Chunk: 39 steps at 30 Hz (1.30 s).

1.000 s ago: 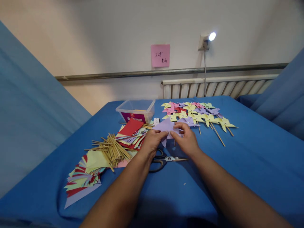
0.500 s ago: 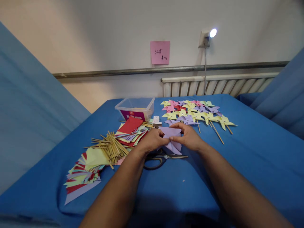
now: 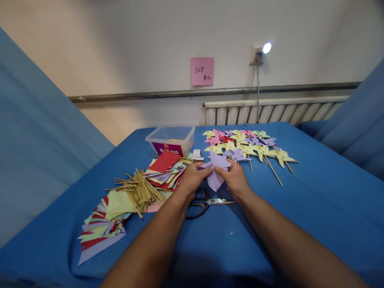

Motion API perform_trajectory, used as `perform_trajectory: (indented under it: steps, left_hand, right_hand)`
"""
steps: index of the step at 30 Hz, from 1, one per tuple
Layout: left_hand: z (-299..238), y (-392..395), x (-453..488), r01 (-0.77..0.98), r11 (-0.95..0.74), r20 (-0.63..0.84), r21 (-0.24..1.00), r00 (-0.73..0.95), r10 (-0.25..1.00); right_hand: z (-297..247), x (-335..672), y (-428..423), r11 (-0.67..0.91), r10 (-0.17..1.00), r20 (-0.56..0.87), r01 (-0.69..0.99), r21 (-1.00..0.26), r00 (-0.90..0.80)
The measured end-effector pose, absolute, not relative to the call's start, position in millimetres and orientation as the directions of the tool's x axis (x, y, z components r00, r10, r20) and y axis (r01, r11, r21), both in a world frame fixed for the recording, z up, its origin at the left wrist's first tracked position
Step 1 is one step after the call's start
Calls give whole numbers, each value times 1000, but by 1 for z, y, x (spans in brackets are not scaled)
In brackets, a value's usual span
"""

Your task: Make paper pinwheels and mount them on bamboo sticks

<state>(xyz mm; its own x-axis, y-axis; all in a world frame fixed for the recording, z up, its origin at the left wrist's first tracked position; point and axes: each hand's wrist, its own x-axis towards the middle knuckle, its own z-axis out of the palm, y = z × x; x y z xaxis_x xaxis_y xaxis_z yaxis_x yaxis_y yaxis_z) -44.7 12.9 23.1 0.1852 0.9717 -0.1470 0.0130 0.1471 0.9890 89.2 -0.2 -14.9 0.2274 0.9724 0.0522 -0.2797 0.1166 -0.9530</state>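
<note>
Between both hands is a lilac paper pinwheel [image 3: 216,182], its blades folded in toward the middle. My left hand [image 3: 193,176] pinches its left side, with the thumb near the centre. From the right, my right hand [image 3: 235,178] grips it, thumb also close to the centre. Whether a pin or stick is at the centre is hidden by my thumbs. Just below the pinwheel, scissors [image 3: 210,203] with dark handles lie on the blue cloth, blades pointing right. A small white box [image 3: 197,153] stands behind my left hand.
Several pinwheels on sticks [image 3: 240,146] lie at the back right. To the left are a pile of wooden sticks [image 3: 141,190], fanned paper pieces [image 3: 102,224] and a stack of coloured paper [image 3: 163,162]. Behind stands a clear plastic box [image 3: 189,140].
The lilac paper has gone from a partly folded square to a star-like pinwheel shape. My hands have shifted slightly and both still grip it.
</note>
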Motion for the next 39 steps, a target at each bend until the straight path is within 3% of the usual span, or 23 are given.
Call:
perform_trajectory:
  steps: [2,5,19,22,25,28,31,35,39]
  left_hand:
    - [20,12,-40,-191,250,-206,949,222,953]
    - [17,10,-36,-336,338,-259,879,258,931]
    - [19,5,-34,-370,318,-259,873,201,945]
    - [18,8,-35,-384,291,-241,876,174,955]
    - [20,12,-39,-441,298,-252,847,160,954]
    - [26,16,-44,-507,341,-294,792,172,940]
    - [31,17,-47,-548,384,-331,743,198,923]
    - [33,15,-47,-549,396,-339,736,207,917]
    - [29,13,-43,-532,358,-283,767,220,933]
  right_hand:
    - [-15,83,-2,117,968,13,-405,-907,249]
    - [-15,79,-3,146,952,-6,-468,-872,307]
    - [-15,77,-5,153,949,17,-414,-897,314]
    - [-14,81,-5,189,945,85,-315,-930,316]
    - [-11,89,-7,351,885,302,-83,-933,354]
    - [-5,96,-13,481,810,531,235,-845,249]
    - [0,98,-19,552,764,643,454,-699,61]
    - [1,97,-19,589,735,677,528,-612,-36]
    - [0,97,-16,573,741,670,486,-660,36]
